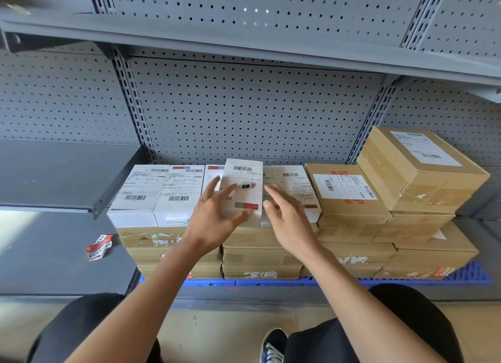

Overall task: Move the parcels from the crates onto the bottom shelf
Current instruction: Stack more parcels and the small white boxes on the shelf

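Person crouched at the grey shelving, both arms out. Left hand [214,213] has fingers spread, lying against the left face of a white parcel [242,192] that sits slightly raised and tilted in the row of white parcels [160,194] — thumb under its front lower corner, so loosely holding it. Right hand [287,221] is open with straight fingers just beside the parcel's right edge; contact cannot be told. The white row sits on brown flat cartons [260,257] stacked on a blue pallet [471,274] on the bottom shelf [67,262]. To the right, taped brown boxes [349,200] are stacked higher, with the top one [417,167] skewed. Free room: the shelf floor left of the stack, only a crumpled red-and-white label [99,247] there; clear height up to the shelf above [244,40]. Stack fronts sit near the pallet's front edge.
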Tool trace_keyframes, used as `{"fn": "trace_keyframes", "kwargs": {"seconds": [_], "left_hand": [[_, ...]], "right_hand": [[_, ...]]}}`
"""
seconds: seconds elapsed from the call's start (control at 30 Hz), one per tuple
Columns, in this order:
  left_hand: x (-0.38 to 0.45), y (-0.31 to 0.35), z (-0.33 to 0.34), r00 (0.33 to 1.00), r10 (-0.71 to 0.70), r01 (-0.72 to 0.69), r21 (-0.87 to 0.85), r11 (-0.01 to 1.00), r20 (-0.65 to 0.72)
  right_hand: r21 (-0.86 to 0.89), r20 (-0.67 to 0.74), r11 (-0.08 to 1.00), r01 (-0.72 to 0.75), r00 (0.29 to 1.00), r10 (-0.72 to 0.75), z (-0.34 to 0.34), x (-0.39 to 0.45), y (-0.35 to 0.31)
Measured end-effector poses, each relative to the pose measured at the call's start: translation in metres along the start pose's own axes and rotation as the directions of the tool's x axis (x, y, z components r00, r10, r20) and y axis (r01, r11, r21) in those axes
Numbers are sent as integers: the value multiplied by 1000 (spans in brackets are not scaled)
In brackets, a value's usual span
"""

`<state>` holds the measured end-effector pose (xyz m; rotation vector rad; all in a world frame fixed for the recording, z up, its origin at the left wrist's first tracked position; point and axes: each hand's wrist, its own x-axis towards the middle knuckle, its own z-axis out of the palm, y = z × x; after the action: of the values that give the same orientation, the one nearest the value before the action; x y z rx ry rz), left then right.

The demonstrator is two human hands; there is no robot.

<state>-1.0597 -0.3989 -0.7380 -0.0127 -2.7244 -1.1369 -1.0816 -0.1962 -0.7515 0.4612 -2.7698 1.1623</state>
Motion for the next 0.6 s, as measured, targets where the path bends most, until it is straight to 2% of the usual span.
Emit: {"fn": "trace_keyframes", "kwargs": {"seconds": [0.23,0.33,0.6], "left_hand": [[-3,1,-4,998,-44,44,-21,999,35],[-3,6,-6,998,-53,54,-28,998,43],[2,35,4,997,24,-20,-51,998,76]], "right_hand": [[160,44,987,1,999,-8,6,-7,-13],[174,51,984,25,998,-34,6,-9,-19],[172,1,985,-22,1000,22,-17,-14,-22]]}}
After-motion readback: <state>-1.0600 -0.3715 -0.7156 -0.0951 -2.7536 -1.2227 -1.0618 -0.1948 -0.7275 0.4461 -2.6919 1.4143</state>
